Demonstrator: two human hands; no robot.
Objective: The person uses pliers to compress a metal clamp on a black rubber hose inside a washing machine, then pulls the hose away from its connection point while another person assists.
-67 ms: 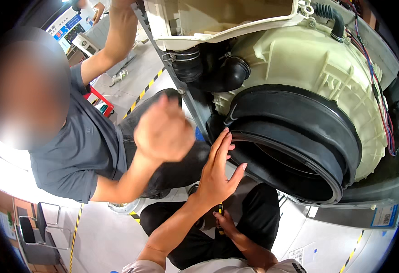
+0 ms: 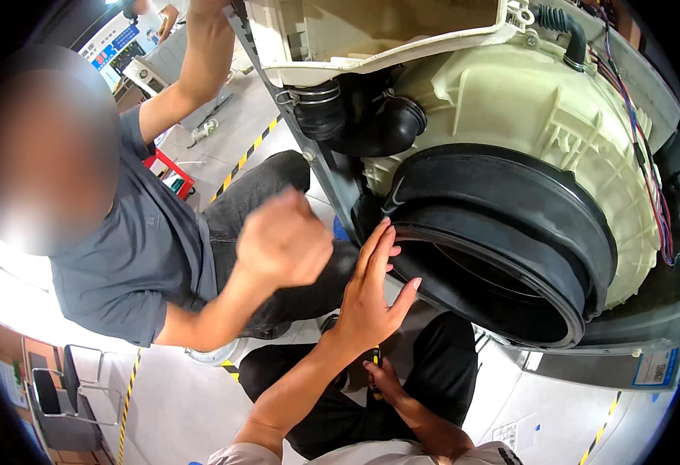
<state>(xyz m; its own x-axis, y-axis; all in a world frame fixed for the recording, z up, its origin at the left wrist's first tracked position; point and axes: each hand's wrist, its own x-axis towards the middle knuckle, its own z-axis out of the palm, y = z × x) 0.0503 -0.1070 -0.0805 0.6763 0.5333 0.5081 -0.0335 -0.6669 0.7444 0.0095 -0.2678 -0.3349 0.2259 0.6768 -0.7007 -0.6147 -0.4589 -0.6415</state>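
Note:
A black rubber door gasket is fitted around the mouth of a cream-coloured washing machine tub. My left hand is open, fingers stretched out, with the fingertips at the left edge of the gasket's rim. Lower down, between my knees, my right hand is closed around a yellow-and-black handled tool; my fingers hide part of it, so its exact kind does not show.
A co-worker crouches at the left, one blurred fist near my left hand. Black hoses sit above the gasket; loose wires hang at the right. A metal frame edge runs beside the tub. A chair stands lower left.
The co-worker's raised fist has moved down a little. My own hands, the tool and the gasket stay where they were.

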